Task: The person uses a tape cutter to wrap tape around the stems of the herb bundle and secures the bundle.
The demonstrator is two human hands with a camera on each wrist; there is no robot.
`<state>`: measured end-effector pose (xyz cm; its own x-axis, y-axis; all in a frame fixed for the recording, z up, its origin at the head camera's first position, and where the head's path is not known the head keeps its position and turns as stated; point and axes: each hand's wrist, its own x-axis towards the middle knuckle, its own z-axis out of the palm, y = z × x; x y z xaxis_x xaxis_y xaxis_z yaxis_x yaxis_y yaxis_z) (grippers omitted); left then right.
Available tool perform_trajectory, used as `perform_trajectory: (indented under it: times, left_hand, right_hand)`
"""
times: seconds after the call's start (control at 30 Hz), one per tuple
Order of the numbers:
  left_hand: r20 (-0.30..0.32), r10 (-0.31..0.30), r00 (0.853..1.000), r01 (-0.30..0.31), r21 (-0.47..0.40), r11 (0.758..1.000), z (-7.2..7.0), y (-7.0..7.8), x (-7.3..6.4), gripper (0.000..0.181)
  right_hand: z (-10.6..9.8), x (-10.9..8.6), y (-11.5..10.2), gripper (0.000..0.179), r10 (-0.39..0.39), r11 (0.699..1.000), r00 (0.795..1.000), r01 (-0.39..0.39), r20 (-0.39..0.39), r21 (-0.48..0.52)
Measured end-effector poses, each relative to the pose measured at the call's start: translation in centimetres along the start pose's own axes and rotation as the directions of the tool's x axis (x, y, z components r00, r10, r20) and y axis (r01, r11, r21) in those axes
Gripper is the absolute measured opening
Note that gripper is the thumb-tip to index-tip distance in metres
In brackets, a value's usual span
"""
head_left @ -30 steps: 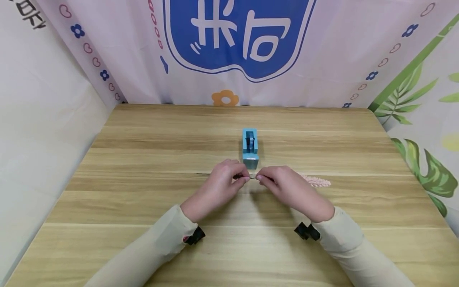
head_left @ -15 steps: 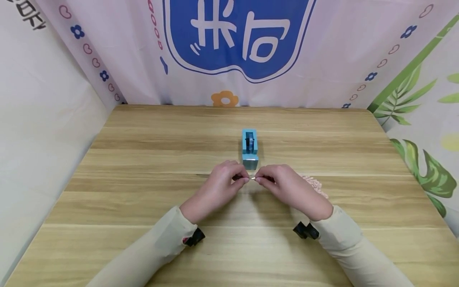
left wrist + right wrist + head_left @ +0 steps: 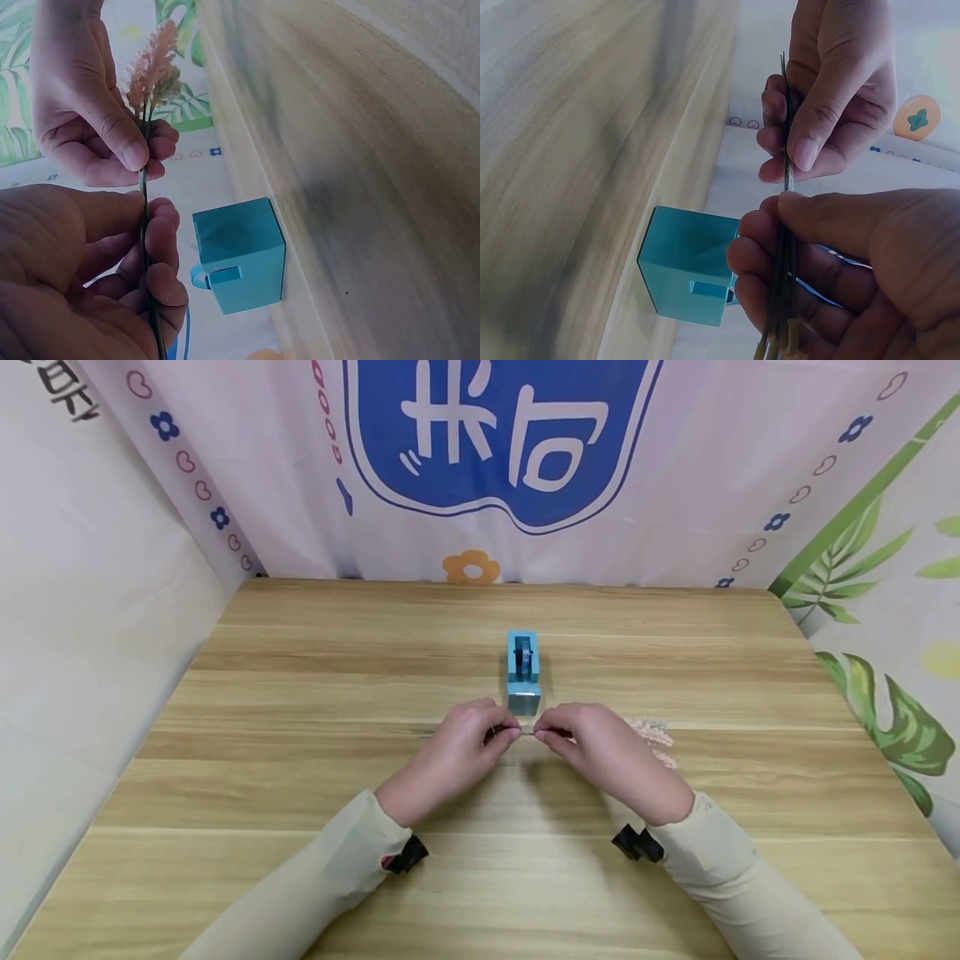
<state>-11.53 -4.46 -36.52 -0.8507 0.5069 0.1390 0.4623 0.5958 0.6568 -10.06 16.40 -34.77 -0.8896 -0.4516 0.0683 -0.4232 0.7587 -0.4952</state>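
Between both hands runs a bundle of thin dark flower stems (image 3: 780, 262), held roughly level above the table. Its fluffy pink flower heads (image 3: 154, 64) stick out beyond the right hand, partly hidden by it in the head view. My left hand (image 3: 461, 752) pinches the stems between thumb and fingers on the bare-end side. Close by, my right hand (image 3: 600, 756) pinches them nearer the flowers. A shiny pale band (image 3: 789, 178) shows on the stems between the fingertips; whether it is tape I cannot tell. Just beyond the hands stands a blue tape dispenser (image 3: 523, 697).
The wooden table (image 3: 337, 643) reaches back to a printed cloth (image 3: 300, 527) hanging behind it. More white cloth hangs at the left, and leaf-patterned cloth (image 3: 900, 710) at the right. The tape dispenser is close to the fingertips.
The flower heads have turned about the stems and now show as separate clusters beside the right wrist. Both hands stay almost in place, still pinching the stems; the fingertips have come slightly closer.
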Motion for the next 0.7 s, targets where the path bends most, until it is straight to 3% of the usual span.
perform_trajectory:
  times: [0.3,0.7]
  left_hand:
    - [0.037,-0.029,0.999,0.028,0.009,1.000,0.04,0.02,0.18,0.011]
    - [-0.022,-0.008,1.000,0.007,-0.030,1.000,0.37,-0.19,0.54,0.005]
  right_hand:
    - [0.23,-0.11,-0.24,0.009,0.011,0.998,1.000,-0.012,-0.016,-0.064]
    - [0.07,0.08,-0.48,0.006,0.023,0.995,0.999,-0.026,-0.035,-0.099]
